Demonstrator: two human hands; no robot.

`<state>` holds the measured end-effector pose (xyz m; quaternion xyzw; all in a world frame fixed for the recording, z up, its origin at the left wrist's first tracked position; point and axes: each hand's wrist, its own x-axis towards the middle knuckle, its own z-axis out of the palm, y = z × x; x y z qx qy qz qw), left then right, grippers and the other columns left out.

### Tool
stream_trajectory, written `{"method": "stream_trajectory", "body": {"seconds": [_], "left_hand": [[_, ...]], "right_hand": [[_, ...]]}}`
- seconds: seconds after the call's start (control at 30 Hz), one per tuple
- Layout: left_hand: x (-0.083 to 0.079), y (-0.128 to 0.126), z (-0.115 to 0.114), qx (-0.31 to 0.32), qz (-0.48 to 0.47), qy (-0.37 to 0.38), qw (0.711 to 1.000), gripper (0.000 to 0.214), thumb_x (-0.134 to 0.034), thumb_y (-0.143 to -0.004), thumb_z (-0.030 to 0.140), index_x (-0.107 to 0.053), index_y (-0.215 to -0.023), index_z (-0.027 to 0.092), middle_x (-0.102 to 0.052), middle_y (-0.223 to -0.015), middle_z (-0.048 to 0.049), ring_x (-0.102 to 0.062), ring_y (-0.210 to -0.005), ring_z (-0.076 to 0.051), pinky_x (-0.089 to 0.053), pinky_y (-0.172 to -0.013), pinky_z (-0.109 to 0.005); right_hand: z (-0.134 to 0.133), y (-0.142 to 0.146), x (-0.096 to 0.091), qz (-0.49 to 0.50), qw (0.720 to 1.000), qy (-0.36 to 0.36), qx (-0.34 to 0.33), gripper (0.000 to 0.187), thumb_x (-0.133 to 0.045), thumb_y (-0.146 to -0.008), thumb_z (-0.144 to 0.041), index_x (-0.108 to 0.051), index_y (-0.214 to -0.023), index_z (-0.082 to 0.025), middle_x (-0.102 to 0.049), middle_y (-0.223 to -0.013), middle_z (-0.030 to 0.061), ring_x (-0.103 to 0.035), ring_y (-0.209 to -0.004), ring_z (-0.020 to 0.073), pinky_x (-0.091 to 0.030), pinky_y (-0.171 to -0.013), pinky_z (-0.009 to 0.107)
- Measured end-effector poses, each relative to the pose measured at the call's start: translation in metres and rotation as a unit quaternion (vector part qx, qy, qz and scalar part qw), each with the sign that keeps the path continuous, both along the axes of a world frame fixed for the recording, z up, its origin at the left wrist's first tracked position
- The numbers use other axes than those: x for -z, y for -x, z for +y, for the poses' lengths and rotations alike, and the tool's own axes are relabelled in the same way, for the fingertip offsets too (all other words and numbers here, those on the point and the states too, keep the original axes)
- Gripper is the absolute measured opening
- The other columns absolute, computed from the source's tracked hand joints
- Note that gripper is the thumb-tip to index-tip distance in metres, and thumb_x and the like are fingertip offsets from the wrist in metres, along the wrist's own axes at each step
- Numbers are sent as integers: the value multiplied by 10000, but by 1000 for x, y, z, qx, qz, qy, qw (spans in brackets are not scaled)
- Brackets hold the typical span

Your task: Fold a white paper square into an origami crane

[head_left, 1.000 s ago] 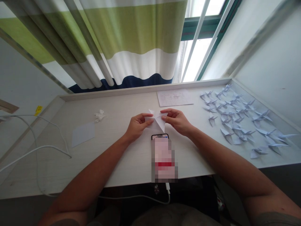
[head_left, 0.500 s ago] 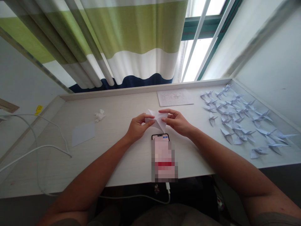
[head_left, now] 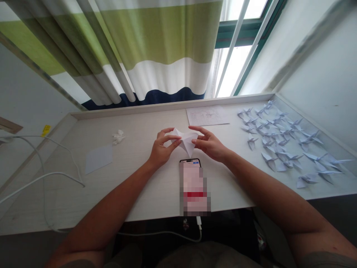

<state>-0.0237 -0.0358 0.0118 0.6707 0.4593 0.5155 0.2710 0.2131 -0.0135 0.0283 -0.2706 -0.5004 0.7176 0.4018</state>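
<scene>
A partly folded sheet of white paper [head_left: 189, 143] is held up between my two hands, above the top end of a phone. My left hand [head_left: 164, 146] pinches its left side between thumb and fingers. On the right edge, my right hand [head_left: 208, 142] grips the paper with its thumb, while the index finger is stretched out above it. One pointed corner of the paper aims down at the phone [head_left: 192, 186], which lies on the desk with its screen blurred out.
Several folded paper cranes [head_left: 281, 137] cover the desk's right side. A printed sheet [head_left: 208, 115] lies at the back. To the left are a flat white paper [head_left: 99, 159], a crumpled tissue [head_left: 118, 137] and a white cable [head_left: 63, 174]. A raised rim [head_left: 139, 108] edges the desk.
The folded paper has turned and opened somewhat between my hands, its lower point shifting slightly left. My right index finger has lifted away a little. The things on the desk stay put.
</scene>
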Motion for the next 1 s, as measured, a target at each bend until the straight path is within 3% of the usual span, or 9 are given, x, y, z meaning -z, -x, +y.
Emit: {"method": "stream_trajectory", "body": {"seconds": [0.17, 0.33, 0.47, 0.63, 0.87, 1.0], "left_hand": [[-6, -1, -1, -35, 15, -34, 999, 118, -820, -906, 396, -842, -961, 294, -706, -1355, -80, -595, -1343, -290, -459, -1158, -512], [-6, -3, 1, -31, -40, -18, 999, 171, -794, -910, 409, -823, -928, 241, -792, -1011, -64, -722, -973, -217, -561, -878, -365], [-6, -6, 0, -43, -59, 26, 997, 164, -800, -884, 392, -819, -910, 231, -803, -962, -52, -724, -910, -207, -536, -754, -315], [-8, -8, -3, -48, -64, 36, 996, 149, -799, -874, 371, -821, -899, 225, -806, -937, -47, -717, -871, -198, -538, -740, -309], [-2, -6, -1, -63, -77, 70, 993, 251, -811, -865, 454, -817, -924, 210, -802, -921, -51, -709, -832, -199, -528, -687, -300], [0, -6, -1, -58, -81, 78, 992, 285, -818, -858, 481, -816, -934, 206, -803, -924, -54, -708, -829, -199, -542, -693, -304]], "right_hand": [[0, 2, 2, -26, 999, -24, 4, 618, -875, -838, -330, -632, -1404, -279, -785, -1022, 28, -728, -947, 201, -601, -890, 404], [2, 4, 7, -83, 990, -95, 66, 570, -883, -808, -338, -668, -1332, -274, -717, -1036, 19, -719, -926, 201, -595, -869, 403], [4, 5, 12, -123, 978, -139, 91, 543, -854, -834, -405, -670, -1327, -272, -684, -1052, 30, -725, -939, 215, -600, -856, 407], [3, 6, 13, -148, 973, -159, 76, 539, -807, -866, -472, -658, -1336, -255, -696, -1041, 47, -712, -922, 222, -610, -862, 435], [-5, 8, 8, -228, 940, -230, 112, 578, -824, -847, -491, -640, -1349, -273, -686, -1254, 108, -654, -1207, 308, -579, -996, 524], [-7, 8, 7, -241, 935, -242, 97, 525, -798, -875, -492, -650, -1332, -280, -694, -1264, 111, -637, -1233, 316, -563, -1021, 552]]}}
